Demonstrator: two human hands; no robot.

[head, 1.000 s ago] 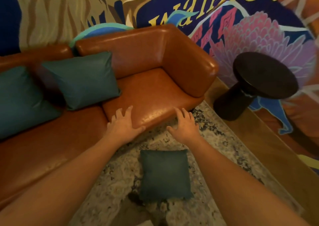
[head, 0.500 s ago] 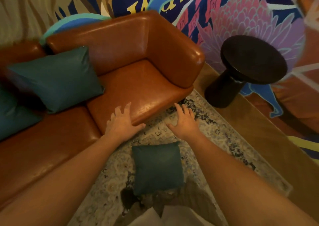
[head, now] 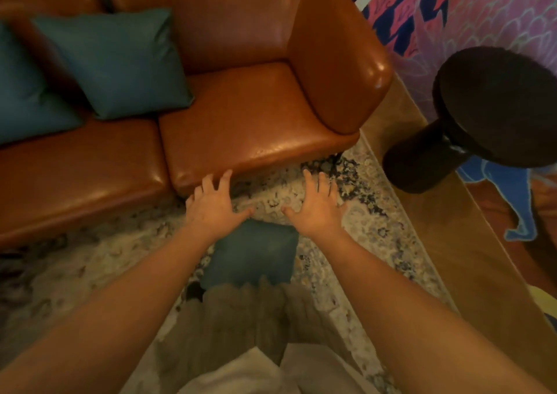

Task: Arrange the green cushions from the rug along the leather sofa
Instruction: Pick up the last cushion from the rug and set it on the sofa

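A green cushion [head: 253, 252] lies flat on the patterned rug [head: 355, 222], just in front of the brown leather sofa [head: 256, 116]. My left hand [head: 212, 205] and my right hand [head: 318, 207] hover over the cushion's far edge, palms down, fingers spread, holding nothing. Two more green cushions lean against the sofa back: one [head: 120, 62] near the middle, another [head: 27, 92] at the left edge of view. My forearms and clothing hide the near part of the cushion on the rug.
A dark round side table [head: 482, 116] stands right of the sofa arm on the wooden floor [head: 452, 243]. A colourful mural wall [head: 452, 11] rises behind it. The sofa's right seat is bare.
The view has tilted down and closer. Both hands have lowered from the sofa's front edge to just above the cushion on the rug.
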